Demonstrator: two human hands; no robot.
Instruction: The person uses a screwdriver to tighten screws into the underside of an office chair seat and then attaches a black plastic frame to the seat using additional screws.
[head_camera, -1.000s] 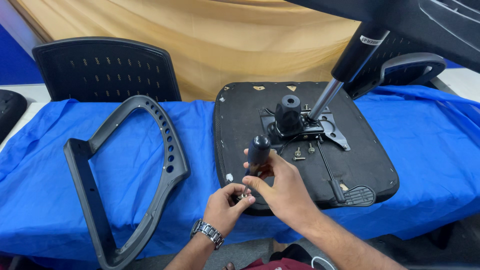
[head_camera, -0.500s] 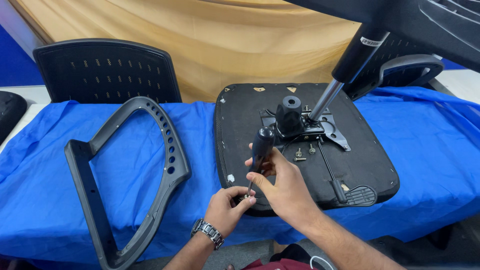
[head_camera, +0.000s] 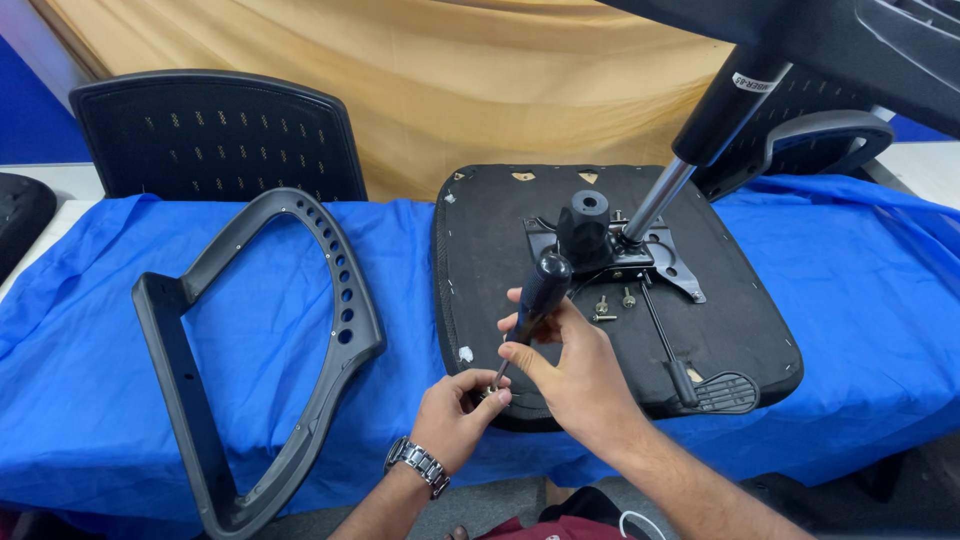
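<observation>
An upturned black chair seat lies on the blue-covered table, its metal mechanism plate and gas-lift cylinder pointing up. My right hand grips a black-handled screwdriver, tilted, its tip down at the seat's near left edge. My left hand, with a metal wristwatch, pinches a small screw or fitting right at the screwdriver tip. Loose screws lie on the seat beside the mechanism.
A grey plastic armrest frame lies flat on the cloth to the left. A black perforated chair back stands behind the table. Another armrest and a chair base part are at the upper right. A tan curtain hangs behind.
The screwdriver handle has tipped a little to the right and up as my right hand shifted its grip. My left hand stays at the tip.
</observation>
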